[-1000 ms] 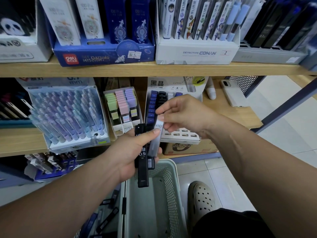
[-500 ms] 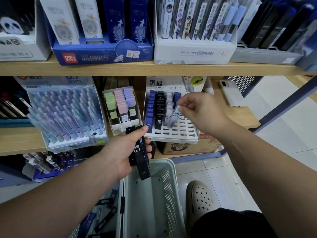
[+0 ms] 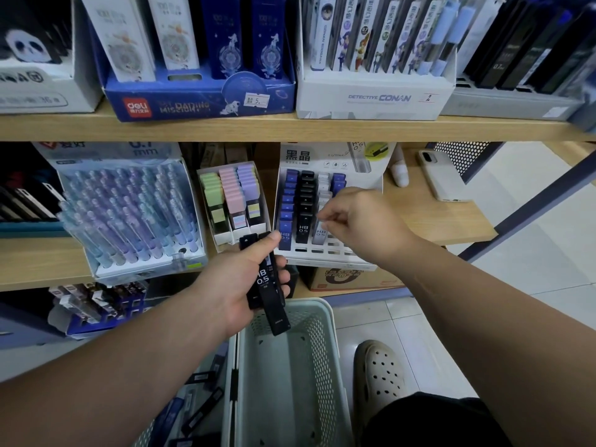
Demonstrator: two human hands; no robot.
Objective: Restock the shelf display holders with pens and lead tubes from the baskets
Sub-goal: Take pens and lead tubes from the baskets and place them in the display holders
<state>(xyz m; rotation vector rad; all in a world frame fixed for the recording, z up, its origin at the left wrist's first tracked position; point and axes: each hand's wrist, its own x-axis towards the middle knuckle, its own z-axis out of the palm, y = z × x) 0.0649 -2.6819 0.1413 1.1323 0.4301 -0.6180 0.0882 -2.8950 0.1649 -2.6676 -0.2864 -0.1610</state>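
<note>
Head view: our left hand point(image 3: 232, 285) grips a small stack of black lead tubes point(image 3: 269, 295) above the pale basket point(image 3: 327, 314), thumb pressed along the top one. We judge this keeps stock close to the display holder point(image 3: 325, 258). Our right hand point(image 3: 364, 221) sits at the holder's clear-tube column, fingers point(image 3: 327, 216) curled. We cannot tell whether they pinch a tube.
</note>
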